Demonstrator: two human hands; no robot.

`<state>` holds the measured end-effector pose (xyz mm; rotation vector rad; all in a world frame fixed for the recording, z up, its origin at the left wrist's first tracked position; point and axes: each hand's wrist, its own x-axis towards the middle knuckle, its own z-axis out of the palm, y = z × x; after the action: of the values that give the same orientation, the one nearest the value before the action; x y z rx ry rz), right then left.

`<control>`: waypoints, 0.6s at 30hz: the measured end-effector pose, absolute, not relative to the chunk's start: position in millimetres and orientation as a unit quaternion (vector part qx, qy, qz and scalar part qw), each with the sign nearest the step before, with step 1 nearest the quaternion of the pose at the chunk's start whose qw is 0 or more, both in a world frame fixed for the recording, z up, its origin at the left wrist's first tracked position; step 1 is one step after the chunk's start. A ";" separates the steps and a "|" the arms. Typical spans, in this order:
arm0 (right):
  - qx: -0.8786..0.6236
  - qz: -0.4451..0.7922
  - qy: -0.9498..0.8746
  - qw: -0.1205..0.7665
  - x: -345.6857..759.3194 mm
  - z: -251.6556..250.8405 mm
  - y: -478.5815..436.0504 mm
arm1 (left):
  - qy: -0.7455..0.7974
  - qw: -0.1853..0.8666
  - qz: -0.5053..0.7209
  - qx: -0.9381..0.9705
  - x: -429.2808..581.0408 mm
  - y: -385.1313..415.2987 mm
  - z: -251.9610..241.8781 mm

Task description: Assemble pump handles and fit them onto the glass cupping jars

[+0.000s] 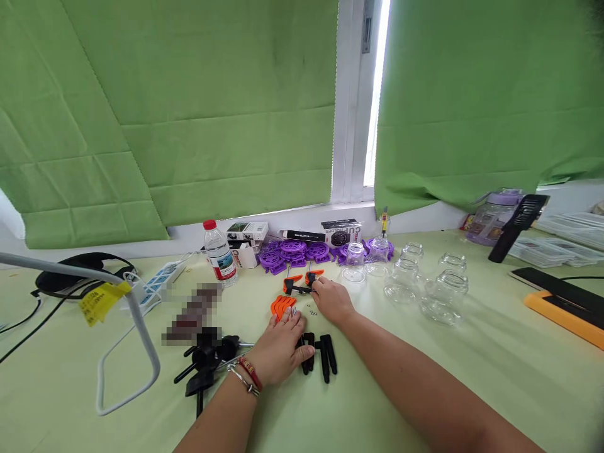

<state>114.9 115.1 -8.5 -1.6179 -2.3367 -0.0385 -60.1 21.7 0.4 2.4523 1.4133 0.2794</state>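
My left hand point(282, 349) lies low over the table with its fingers stretched forward and the thumb apart. Its fingertips reach thin silver pieces point(293, 310) beside several orange plastic pieces point(282, 306). Partly under that palm and to its right lie black handles point(325, 355). My right hand point(333, 301) is farther forward, its fingers closed at the near end of a black-and-orange clamp point(312, 278); the exact grip is partly hidden. Another black-and-orange clamp point(289, 285) lies just left of it. Between the hands are tiny metal bits point(312, 313).
Purple plastic parts point(293, 248) and small boxes point(248, 231) line the back. A water bottle point(219, 253) stands left of them, clear glass jars point(446, 297) to the right. Black clamp parts point(206, 358) and a white metal frame point(153, 358) occupy the left.
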 end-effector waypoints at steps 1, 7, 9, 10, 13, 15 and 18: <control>-0.563 -0.011 -0.812 0.153 115.7 -6.6 113.3 | 0.490 0.145 0.108 0.853 -60.6 22.9 1.2; -0.559 0.048 -0.794 0.235 114.5 9.0 93.2 | 0.557 -0.001 0.279 0.782 -67.5 31.4 19.9; -0.517 0.074 -0.817 0.245 108.0 14.5 81.6 | 0.582 -0.068 0.376 0.718 -70.4 31.8 25.8; -0.485 0.086 -0.837 0.237 103.3 17.0 75.1 | 0.588 -0.092 0.415 0.688 -71.3 31.1 27.9; -0.394 0.108 -0.896 0.175 84.8 22.5 55.0 | 0.585 -0.132 0.478 0.642 -71.6 27.1 31.0; -0.374 0.091 -0.913 0.134 70.5 23.6 43.6 | 0.575 -0.148 0.490 0.639 -70.4 24.7 31.4; -0.383 0.058 -0.918 0.086 50.6 21.3 32.6 | 0.565 -0.162 0.500 0.636 -69.8 23.7 30.9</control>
<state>50.6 32.6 21.3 -1.1418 -2.7346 0.1742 -69.8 23.7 30.9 2.2347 1.9853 1.7558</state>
